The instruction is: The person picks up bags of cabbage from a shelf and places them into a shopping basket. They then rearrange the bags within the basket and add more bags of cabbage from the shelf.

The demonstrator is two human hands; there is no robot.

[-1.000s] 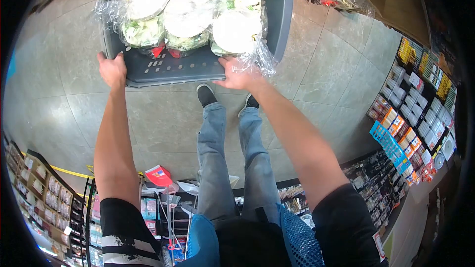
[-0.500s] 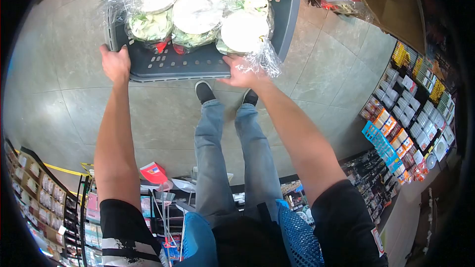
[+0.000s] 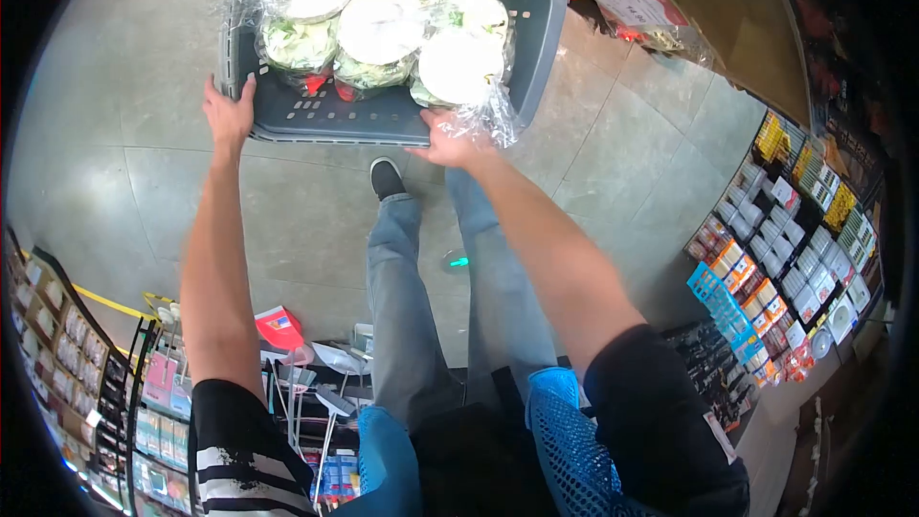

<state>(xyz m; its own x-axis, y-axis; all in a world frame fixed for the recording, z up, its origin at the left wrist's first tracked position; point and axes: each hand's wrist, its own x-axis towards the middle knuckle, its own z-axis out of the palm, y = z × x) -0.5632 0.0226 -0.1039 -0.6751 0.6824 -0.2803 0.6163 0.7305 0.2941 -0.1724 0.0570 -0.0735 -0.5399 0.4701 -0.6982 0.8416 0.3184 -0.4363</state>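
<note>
A dark grey plastic basket (image 3: 316,122) with slotted holes is held out in front of me at the top of the view. My left hand (image 3: 228,117) grips its near left corner, thumb inside the rim and fingers outside. On the near rim, right of the middle, my right hand (image 3: 455,142) is closed, with its thumb over the inner side. Inside lie several clear plastic bags of pale green leafy vegetables (image 3: 299,44) with round white discs (image 3: 383,27) on top. One bag's crinkled end (image 3: 490,120) hangs against my right hand.
Grey floor tiles (image 3: 316,220) lie beneath. At upper right, a brown box (image 3: 732,10) stands beside packaged goods with a price sign (image 3: 643,8). Right shelves hold packets and a blue plastic basket (image 3: 725,311). Behind me are a red dustpan (image 3: 279,327) and hanging goods (image 3: 161,440).
My right leg has moved, its shoe now hidden behind my right arm. The basket's right side has shifted slightly left in view, with both hands still on it. A small green arrow shows on the floor.
</note>
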